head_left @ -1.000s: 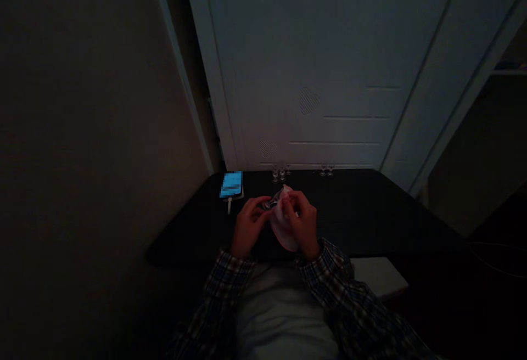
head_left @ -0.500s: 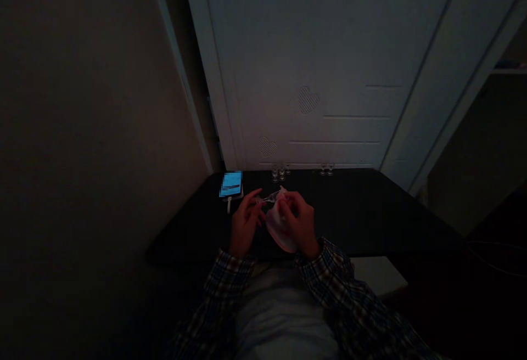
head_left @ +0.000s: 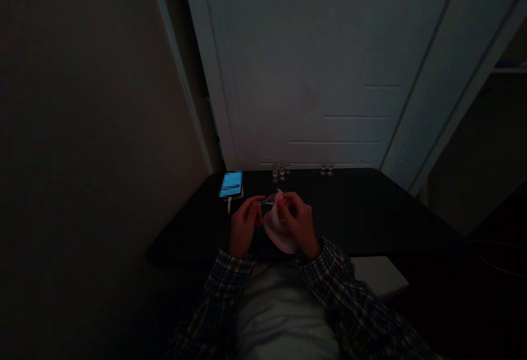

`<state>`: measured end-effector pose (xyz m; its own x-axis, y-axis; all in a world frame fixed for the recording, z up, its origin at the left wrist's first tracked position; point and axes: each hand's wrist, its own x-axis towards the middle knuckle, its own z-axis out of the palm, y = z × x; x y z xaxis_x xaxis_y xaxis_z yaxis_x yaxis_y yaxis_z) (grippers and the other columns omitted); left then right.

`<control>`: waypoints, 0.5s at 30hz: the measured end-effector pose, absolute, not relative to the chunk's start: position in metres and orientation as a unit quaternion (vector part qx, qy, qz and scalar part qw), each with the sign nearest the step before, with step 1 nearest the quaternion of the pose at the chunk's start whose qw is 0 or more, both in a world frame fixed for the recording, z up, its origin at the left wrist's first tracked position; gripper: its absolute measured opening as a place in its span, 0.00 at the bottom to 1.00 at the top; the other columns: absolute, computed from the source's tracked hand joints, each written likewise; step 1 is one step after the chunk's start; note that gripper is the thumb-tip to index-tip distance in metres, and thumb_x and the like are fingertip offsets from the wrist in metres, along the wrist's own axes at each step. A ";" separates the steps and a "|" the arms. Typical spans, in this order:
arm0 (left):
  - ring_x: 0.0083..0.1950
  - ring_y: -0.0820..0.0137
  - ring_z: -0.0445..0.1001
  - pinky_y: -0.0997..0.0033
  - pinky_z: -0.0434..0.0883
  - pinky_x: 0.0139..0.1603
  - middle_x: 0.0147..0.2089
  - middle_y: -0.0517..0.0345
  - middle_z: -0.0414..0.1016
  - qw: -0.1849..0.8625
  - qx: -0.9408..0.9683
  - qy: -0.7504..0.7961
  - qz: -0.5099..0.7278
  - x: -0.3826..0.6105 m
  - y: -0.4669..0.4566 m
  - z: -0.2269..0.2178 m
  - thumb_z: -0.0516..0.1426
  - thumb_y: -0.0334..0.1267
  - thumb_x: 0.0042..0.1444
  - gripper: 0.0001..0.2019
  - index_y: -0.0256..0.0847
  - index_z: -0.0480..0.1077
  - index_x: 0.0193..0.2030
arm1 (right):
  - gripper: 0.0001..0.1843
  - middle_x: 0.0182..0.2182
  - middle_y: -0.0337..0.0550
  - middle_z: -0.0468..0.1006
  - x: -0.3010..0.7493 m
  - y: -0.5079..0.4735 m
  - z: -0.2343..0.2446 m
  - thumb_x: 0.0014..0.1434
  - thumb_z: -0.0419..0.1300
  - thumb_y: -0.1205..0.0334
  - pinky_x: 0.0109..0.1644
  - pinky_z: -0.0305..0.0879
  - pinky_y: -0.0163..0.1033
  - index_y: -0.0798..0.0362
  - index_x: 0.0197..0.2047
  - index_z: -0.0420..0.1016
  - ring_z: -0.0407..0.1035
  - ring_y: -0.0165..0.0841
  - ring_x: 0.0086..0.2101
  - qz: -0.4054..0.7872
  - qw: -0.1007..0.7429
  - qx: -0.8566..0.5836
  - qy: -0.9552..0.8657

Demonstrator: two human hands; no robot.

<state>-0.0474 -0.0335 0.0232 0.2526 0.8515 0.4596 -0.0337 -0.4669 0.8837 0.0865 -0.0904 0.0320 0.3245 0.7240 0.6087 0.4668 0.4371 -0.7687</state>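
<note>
The room is very dark. Over a black table [head_left: 370, 212] my left hand [head_left: 244, 227] pinches a small clear glass [head_left: 269, 201] by its end. My right hand [head_left: 300, 223] is closed on a pale pink cloth [head_left: 276, 229], pressing it against the glass from the right. The cloth hangs down between my two hands. Both sleeves are plaid.
A phone [head_left: 231, 184] with a lit blue screen lies at the table's back left, a white cable running from it. Several small clear glasses [head_left: 280, 172] and two more [head_left: 326, 169] stand along the back edge by a white door [head_left: 313, 74]. A wall is at left.
My left hand has shifted its grip on the glass and drawn slightly nearer; the cloth has bunched lower between the hands. The phone and the glasses at the back have not moved.
</note>
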 end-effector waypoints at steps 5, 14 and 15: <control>0.23 0.77 0.64 0.79 0.63 0.23 0.23 0.64 0.64 0.423 0.667 0.296 0.537 -0.047 -0.034 0.023 0.51 0.45 0.58 0.15 0.37 0.69 0.45 | 0.13 0.23 0.35 0.69 0.087 -0.090 0.033 0.61 0.51 0.53 0.28 0.58 0.30 0.52 0.39 0.71 0.64 0.27 0.24 0.099 0.621 -0.519 -0.578; 0.24 0.77 0.66 0.79 0.63 0.23 0.30 0.60 0.69 0.416 0.681 0.296 0.526 -0.048 -0.036 0.025 0.54 0.42 0.56 0.16 0.41 0.66 0.50 | 0.11 0.31 0.39 0.76 0.087 -0.089 0.030 0.60 0.51 0.60 0.33 0.61 0.31 0.52 0.42 0.71 0.69 0.29 0.29 0.104 0.626 -0.504 -0.587; 0.24 0.77 0.66 0.79 0.63 0.23 0.30 0.61 0.69 0.412 0.684 0.296 0.524 -0.048 -0.036 0.024 0.54 0.42 0.55 0.16 0.41 0.66 0.50 | 0.11 0.32 0.39 0.76 0.088 -0.089 0.030 0.60 0.51 0.60 0.34 0.62 0.31 0.52 0.42 0.71 0.69 0.29 0.30 0.104 0.625 -0.504 -0.587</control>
<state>-0.0476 -0.0363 0.0245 0.2751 0.8367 0.4735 -0.0281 -0.4853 0.8739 0.0876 -0.0893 0.0299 0.2891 0.7214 0.6293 0.4613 0.4710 -0.7519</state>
